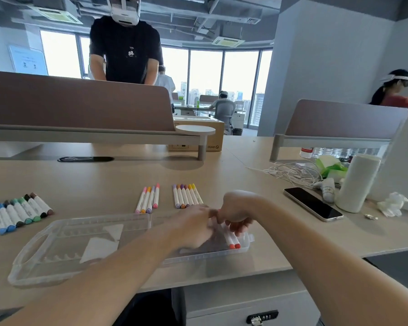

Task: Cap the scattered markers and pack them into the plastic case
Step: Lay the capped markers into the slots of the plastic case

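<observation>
Near the front edge of the desk [104,182], your two hands meet over the right half of the open plastic case [64,250]. Your left hand [193,228] is blurred, lying low over the tray part of the case; whether its fingers are closed on anything cannot be told. Your right hand [236,212] curls downward, fingers bent around the upper ends of the markers in the case, though how firm that grasp is cannot be told either.

Two white markers with orange-red caps [232,242] lie side by side in the right end of the case, caps pointing toward you. The clear lid half spreads out to the left, with a handle cutout at its far left end.

Farther back on the desk lie three capped groups. A row of blue, green and brown markers [17,214] sits at the left. A set of four pink, orange and purple markers [149,200] lies just beyond the case. A set of five purple, orange and yellow markers [186,196] lies just beyond your left hand.

To the right, well apart from the case, rest a dark phone [312,204], a white paper roll [357,183] and a tangle of white cables [290,172].
</observation>
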The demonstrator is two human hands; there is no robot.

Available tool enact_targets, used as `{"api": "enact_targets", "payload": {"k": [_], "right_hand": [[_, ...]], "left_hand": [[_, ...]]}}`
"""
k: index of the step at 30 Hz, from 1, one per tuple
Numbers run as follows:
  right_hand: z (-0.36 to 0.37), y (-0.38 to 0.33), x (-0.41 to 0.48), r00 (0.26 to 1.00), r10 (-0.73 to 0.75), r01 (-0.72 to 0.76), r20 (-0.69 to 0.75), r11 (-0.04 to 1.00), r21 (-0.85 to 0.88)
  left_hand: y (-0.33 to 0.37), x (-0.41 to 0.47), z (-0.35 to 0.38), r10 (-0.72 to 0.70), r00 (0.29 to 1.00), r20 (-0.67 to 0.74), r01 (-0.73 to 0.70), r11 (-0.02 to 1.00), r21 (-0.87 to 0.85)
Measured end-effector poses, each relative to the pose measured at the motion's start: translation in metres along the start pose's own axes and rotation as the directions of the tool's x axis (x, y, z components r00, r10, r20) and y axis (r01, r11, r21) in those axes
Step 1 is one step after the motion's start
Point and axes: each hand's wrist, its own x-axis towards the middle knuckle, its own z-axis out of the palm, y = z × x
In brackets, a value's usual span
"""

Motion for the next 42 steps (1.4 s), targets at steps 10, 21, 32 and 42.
{"api": "enact_targets", "payload": {"k": [10,21,32,42], "right_hand": [[0.003,0.014,0.011,0.999,-0.003,0.003,0.038,1.0,-0.024],[0.0,0.006,0.018,0.991,0.031,-0.024,0.129,0.998,-0.057],[-0.009,0.001,0.034,0.995,-0.076,0.066,-0.061,0.986,-0.15],[0.003,-0.055,0.122,0.952,-0.117,0.096,-0.284,0.991,-0.089]], "left_hand": [[0.002,0.0,0.0,0.068,0.995,0.074,-0.068,0.998,-0.01],[0.0,0.002,0.004,0.027,0.998,0.061,-0.024,0.999,-0.044],[-0.032,0.008,-0.033,-0.057,0.997,-0.044,0.046,0.974,-0.222],[-0.083,0.034,-0.05,-0.274,0.944,-0.184,0.22,0.938,-0.266]]}}
